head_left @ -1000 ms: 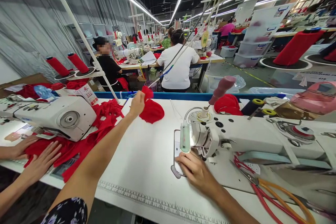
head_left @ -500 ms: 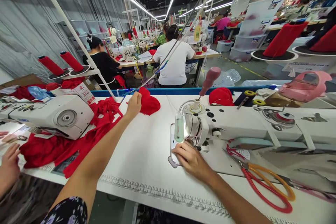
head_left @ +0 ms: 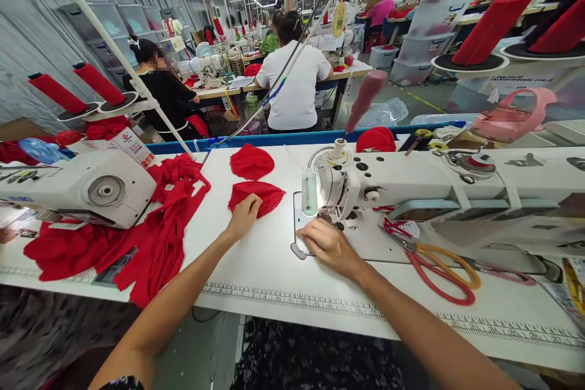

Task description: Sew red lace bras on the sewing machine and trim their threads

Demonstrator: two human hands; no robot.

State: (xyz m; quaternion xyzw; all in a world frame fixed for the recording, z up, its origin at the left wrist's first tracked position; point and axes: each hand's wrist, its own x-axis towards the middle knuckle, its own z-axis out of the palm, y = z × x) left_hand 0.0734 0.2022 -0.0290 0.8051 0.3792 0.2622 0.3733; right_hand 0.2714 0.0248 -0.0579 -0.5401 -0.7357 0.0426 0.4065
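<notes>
My left hand (head_left: 244,217) pinches the near edge of a red fabric piece (head_left: 270,196) lying on the white sewing table (head_left: 219,259). Just beyond it a second, rounded red fabric piece (head_left: 252,162) lies flat. My right hand (head_left: 329,247) rests beside the needle area of the white sewing machine (head_left: 425,180), its fingers bent and drawn together over the metal plate (head_left: 299,219). Whatever those fingertips hold, if anything, is hidden. A small lamp (head_left: 309,194) lights the spot above them.
Scissors (head_left: 441,268) with orange and red handles lie right of my right hand. Heaped red fabric (head_left: 158,234) spreads beside a second sewing machine (head_left: 105,186) on the left. A printed ruler (head_left: 301,301) runs along the front edge. Co-workers sit beyond the blue rail.
My left hand has come back toward me from the table's far side, drawing one red piece nearer; two separate pieces now show. My right hand stays by the needle. The view has shifted slightly.
</notes>
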